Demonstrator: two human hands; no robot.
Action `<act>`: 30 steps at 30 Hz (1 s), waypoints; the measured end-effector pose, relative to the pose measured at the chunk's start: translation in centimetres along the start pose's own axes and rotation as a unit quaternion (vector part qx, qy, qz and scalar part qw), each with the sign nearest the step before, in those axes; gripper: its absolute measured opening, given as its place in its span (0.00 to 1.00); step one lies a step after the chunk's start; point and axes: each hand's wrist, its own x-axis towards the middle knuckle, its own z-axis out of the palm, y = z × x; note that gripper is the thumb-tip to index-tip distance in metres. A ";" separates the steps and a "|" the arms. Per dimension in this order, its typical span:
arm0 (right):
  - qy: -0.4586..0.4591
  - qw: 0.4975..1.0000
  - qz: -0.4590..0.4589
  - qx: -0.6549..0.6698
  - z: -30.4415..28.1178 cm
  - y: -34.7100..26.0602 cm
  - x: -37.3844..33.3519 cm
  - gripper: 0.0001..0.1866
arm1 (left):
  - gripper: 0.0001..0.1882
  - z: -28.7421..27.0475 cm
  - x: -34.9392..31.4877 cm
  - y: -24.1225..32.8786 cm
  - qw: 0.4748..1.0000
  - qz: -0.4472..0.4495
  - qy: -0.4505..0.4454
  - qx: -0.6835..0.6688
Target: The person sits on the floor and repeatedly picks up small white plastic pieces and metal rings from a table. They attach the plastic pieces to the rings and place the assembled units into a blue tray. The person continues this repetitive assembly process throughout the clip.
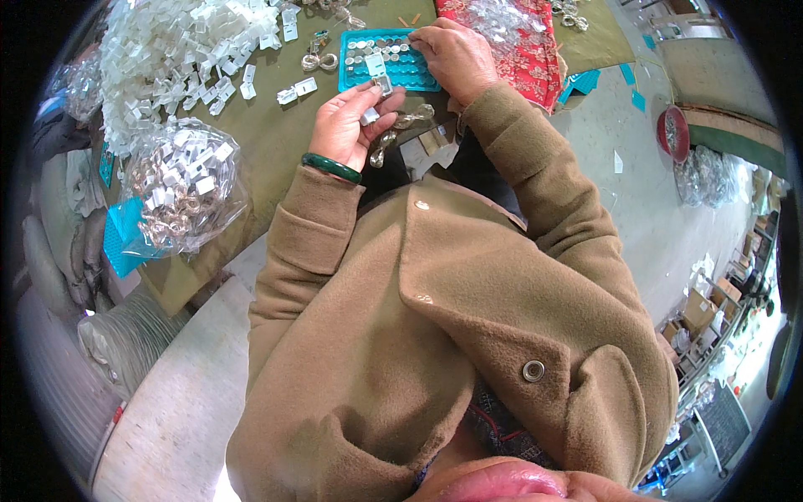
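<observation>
My left hand (347,125), with a green bangle at its wrist, grips a small white hinged plastic box (378,71) with its lid raised. Another small white piece (369,117) shows among the same fingers. Under and beyond the box lies a turquoise tray (353,82) with rows of small round pale pieces (361,47) in its cells. My right hand (458,60) bends over the tray's right side, fingertips drawn together at its far right part. Whatever those fingertips hold, if anything, is hidden.
A large heap of white plastic boxes (184,58) covers the table's far left. Nearer stands a clear bag (188,180) filled with white and metallic pieces. Coiled shiny strands (401,121) lie by the near edge. Red patterned cloth (535,58) with clear bags is at the right.
</observation>
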 end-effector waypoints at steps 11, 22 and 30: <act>0.002 0.983 -0.024 0.184 -3.1 -2.5 -1.0 0.07 | 0.14 0.0 -0.7 0.2 0.999 0.018 -0.011 0.024; 0.027 0.966 -0.090 0.239 -2.1 -5.3 -3.8 0.04 | 0.17 0.4 -2.2 0.3 0.995 0.045 -0.004 0.088; 0.045 0.971 -0.134 0.192 -1.1 -5.1 -5.0 0.06 | 0.12 -0.2 -1.8 -0.7 0.998 0.028 0.043 0.038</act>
